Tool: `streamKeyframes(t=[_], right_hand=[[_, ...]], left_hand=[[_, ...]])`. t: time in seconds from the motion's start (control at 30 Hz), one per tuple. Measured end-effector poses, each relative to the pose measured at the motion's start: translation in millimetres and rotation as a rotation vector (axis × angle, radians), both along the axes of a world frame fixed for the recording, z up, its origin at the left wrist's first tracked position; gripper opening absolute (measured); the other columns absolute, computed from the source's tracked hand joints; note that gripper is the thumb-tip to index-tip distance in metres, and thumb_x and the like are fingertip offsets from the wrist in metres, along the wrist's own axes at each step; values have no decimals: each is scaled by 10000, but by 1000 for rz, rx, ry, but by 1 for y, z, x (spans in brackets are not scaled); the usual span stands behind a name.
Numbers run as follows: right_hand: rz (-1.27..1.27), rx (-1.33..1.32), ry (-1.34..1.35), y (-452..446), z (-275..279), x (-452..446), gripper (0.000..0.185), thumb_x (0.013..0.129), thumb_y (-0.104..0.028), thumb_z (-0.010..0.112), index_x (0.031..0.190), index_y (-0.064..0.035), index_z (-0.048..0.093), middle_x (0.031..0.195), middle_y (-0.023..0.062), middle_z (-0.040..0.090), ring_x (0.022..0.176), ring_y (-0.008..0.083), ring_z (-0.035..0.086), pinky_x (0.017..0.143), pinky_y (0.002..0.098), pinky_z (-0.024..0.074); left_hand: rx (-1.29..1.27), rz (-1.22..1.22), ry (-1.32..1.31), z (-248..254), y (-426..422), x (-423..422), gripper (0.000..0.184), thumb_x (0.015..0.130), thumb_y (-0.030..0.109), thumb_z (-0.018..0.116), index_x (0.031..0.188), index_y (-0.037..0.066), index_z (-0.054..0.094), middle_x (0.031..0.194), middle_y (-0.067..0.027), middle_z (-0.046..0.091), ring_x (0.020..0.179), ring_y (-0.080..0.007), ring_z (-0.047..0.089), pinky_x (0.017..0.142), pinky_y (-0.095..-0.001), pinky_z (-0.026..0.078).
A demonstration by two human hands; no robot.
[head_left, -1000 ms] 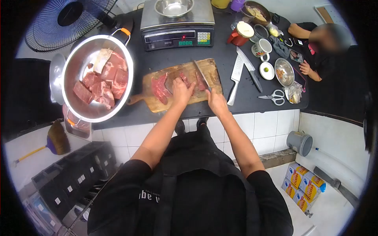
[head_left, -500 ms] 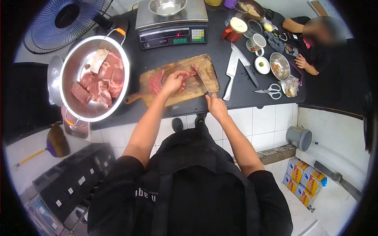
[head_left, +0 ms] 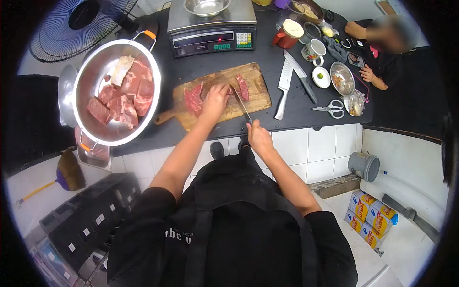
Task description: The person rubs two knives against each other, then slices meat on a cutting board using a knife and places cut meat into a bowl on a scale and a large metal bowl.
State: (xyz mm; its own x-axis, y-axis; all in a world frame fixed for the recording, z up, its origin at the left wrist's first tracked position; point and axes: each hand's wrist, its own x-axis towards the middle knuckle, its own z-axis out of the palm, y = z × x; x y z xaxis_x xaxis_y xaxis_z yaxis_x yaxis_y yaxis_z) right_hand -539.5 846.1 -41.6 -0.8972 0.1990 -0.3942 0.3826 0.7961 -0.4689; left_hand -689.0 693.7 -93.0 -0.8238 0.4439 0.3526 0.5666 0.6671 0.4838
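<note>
A wooden cutting board [head_left: 258, 91] lies on the dark worktop under both my hands. My right hand [head_left: 259, 137] is closed round the handle of a kitchen knife [head_left: 242, 106], whose blade slants across the board. Just left of the blade, my left hand [head_left: 217, 98] has its fingers bent down over a strip of raw meat, mostly hidden beneath them. A separate slice of raw meat [head_left: 243, 87] lies on the board to the right of the blade. A larger flat piece of raw meat [head_left: 193, 99] rests left of my left hand.
At left stands a large metal pot [head_left: 157, 91] holding raw meat chunks. A digital scale [head_left: 213, 40] with a metal bowl [head_left: 207, 5] is behind the board. Two knives [head_left: 284, 91], scissors [head_left: 334, 109], a mug [head_left: 314, 50] and a small bowl [head_left: 342, 79] lie rightward, near another person's hand [head_left: 367, 74].
The knife has shifted left and now stands between the slice and my left hand. My left hand has moved right, closer to the blade. The view has shifted slightly.
</note>
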Motion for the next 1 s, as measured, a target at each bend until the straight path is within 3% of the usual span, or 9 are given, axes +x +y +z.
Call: streamKeyframes(t=[0.23,0.6,0.73,0.83,0.93,1.0], right_hand=[[-20,-17,-27,-7,-1,3,338,992,-305,421,982,30,456,746,310,631,755,492,627,690,568,489],[-45,-41,-130,-11,6,-6,320,992,-283,414,1011,34,452,805,316,638,809,499,622,751,570,479],[-48,-63,-52,-13,-34,-38,350,991,-296,412,1064,43,458,834,315,641,839,494,622,766,563,479],[4,-27,72,-13,-45,-52,369,994,-311,407,1031,54,450,802,346,622,812,524,605,732,577,483],[-13,-21,19,0,-36,-39,375,995,-311,403,1024,58,461,801,352,618,819,526,601,735,573,481],[25,-21,-64,8,-30,-33,379,996,-299,383,1074,54,494,894,331,633,890,491,612,787,549,477]], left_hand=[[-106,1,-116,-13,8,-6,227,808,165,664,993,34,683,991,-121,623,961,-317,578,839,-418,500],[-97,-15,-141,-18,10,-10,165,785,151,680,908,41,691,932,-115,607,920,-326,577,799,-424,501],[-61,-34,-103,-21,9,-12,111,763,119,696,832,32,698,873,-127,599,874,-337,576,762,-431,496],[-98,-24,-109,-23,7,-13,155,754,101,701,887,28,675,900,-137,592,889,-343,572,773,-432,493],[18,21,-134,-13,-2,-7,281,748,104,702,1006,22,623,1046,-145,574,1005,-325,549,855,-417,490],[-20,-3,-115,-15,-13,-10,320,743,101,713,1036,22,611,1009,-152,576,968,-340,557,837,-422,484]])
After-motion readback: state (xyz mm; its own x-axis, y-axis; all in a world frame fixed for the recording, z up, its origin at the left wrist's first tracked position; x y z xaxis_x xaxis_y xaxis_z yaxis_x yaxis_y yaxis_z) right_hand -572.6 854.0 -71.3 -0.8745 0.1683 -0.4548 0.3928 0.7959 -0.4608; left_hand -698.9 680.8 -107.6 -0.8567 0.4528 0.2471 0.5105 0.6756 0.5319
